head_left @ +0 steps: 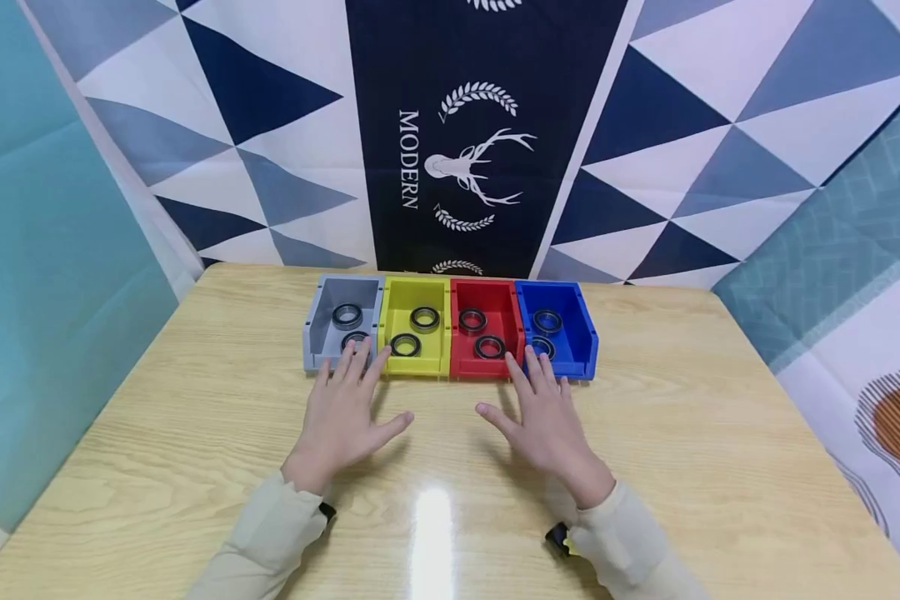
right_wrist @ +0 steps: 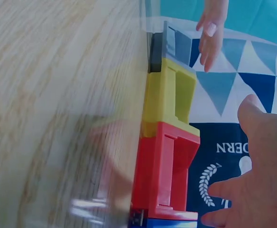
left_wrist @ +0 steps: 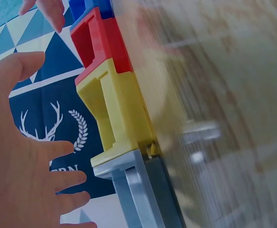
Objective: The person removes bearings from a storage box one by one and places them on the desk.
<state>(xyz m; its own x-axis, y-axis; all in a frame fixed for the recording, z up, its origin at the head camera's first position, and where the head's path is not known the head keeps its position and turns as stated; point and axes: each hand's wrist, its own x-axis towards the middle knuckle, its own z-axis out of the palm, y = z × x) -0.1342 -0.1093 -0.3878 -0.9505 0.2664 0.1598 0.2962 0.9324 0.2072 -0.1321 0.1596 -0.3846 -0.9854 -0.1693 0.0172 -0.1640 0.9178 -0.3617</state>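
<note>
Four bins stand side by side: a grey bin [head_left: 317, 337], a yellow bin [head_left: 441, 350], a red bin [head_left: 506, 300] and a blue bin [head_left: 581, 333]. Each holds two black-rimmed ring bearings, such as the grey bin's bearing [head_left: 347, 316] and the red bin's bearing [head_left: 490, 347]. My left hand [head_left: 342, 421] hovers with spread fingers before the grey and yellow bins, its fingertips overlapping a bearing there. Before the red and blue bins, my right hand [head_left: 546, 425] spreads its fingers too. Both hands hold nothing; whether any fingertip touches a bin I cannot tell.
The bins sit near the back edge of a wooden table [head_left: 157, 433]. Behind them hangs a patterned cloth [head_left: 285, 75] with a deer print. Dark wrist devices show at both cuffs, one being the black device [head_left: 558, 537].
</note>
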